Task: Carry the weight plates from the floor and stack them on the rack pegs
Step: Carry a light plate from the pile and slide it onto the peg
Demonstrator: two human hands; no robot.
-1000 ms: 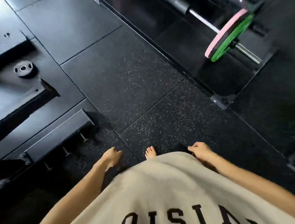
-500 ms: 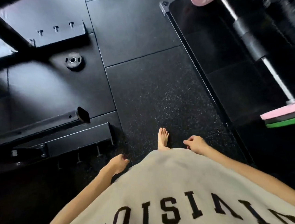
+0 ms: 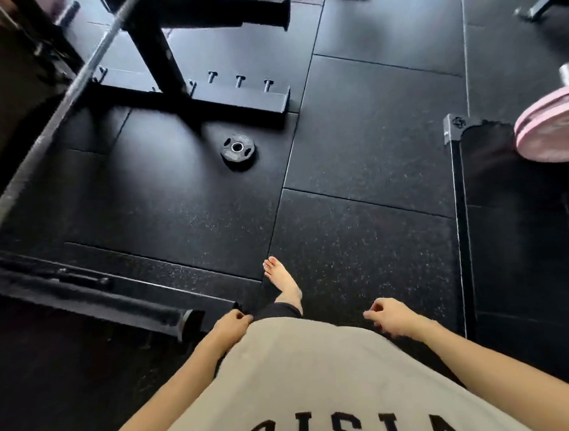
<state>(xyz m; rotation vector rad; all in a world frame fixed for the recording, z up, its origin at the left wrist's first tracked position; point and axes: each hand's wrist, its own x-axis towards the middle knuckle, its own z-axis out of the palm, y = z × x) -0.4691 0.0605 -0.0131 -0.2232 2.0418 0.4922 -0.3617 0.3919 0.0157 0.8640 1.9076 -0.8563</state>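
A small black weight plate (image 3: 238, 149) with a metal centre hole lies flat on the rubber floor, ahead of my bare foot (image 3: 282, 279). Just beyond it stands the black rack (image 3: 197, 99) with a row of short pegs (image 3: 239, 80) along its base bar. My left hand (image 3: 229, 330) hangs by my hip with fingers loosely curled, holding nothing. My right hand (image 3: 390, 316) hangs at the other side, fingers also curled and empty. Both hands are well short of the plate.
A steel barbell (image 3: 38, 133) runs diagonally across the upper left. A black frame beam (image 3: 87, 301) lies low at my left. At the right, a pink plate (image 3: 557, 126) sits on another barbell over a lifting platform edge (image 3: 459, 220).
My view has swung left and forward, so the black plate and the rack now lie closer and more central. My foot has stepped ahead. Both hands stay empty at my sides.
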